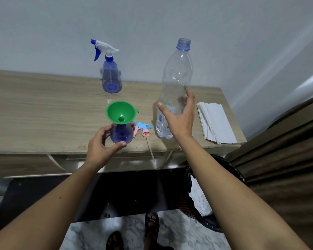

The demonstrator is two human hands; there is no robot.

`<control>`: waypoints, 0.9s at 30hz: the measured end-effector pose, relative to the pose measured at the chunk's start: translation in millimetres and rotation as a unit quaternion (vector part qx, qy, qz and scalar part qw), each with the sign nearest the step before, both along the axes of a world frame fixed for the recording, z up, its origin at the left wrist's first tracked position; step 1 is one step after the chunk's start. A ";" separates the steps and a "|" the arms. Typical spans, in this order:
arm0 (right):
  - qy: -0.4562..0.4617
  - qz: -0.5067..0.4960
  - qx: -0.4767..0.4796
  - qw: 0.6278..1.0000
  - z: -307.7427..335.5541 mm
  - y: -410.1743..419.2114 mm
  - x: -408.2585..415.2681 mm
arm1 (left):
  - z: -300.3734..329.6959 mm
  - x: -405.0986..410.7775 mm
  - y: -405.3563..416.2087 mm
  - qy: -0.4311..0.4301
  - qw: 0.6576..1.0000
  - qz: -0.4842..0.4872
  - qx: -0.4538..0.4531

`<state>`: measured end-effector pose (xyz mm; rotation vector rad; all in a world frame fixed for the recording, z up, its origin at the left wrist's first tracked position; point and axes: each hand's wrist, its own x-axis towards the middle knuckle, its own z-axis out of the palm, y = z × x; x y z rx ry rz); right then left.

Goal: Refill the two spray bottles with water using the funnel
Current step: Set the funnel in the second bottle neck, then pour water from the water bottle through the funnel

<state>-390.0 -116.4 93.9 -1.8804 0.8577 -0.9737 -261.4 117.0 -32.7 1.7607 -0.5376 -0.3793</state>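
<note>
A green funnel (120, 111) sits in the neck of a blue spray bottle (121, 134) near the table's front edge. My left hand (99, 150) grips that bottle low down, thumb in front and fingers behind. Its pink-and-blue trigger head (143, 128) lies on the table just to the right, tube pointing at me. My right hand (181, 120) wraps round a tall clear water bottle (177, 74), uncapped, upright and looking almost empty. A second blue spray bottle (111, 76), with its white-and-blue trigger head fitted, stands at the back against the wall.
The wooden table (43, 114) stands against a grey wall. A stack of white paper napkins (216, 121) lies at its right end. Under the right corner is a bin with a black bag (206, 195), and brown fabric (278, 159) hangs beside it.
</note>
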 end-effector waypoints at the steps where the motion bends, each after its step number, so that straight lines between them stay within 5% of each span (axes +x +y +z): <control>1: 0.004 0.008 -0.008 1.000 3.0 1.0 -1.1 | -0.1 0.2 0.1 0.002 1.000 0.000 -0.001; 17: 0.189 0.124 -0.130 0.965 24.2 7.3 -44.3 | 5.9 2.6 3.4 0.021 1.000 -0.022 -0.003; 27: 0.286 0.109 -0.220 0.926 46.7 12.7 -79.5 | 2.3 2.9 7.2 0.035 0.999 -0.023 0.006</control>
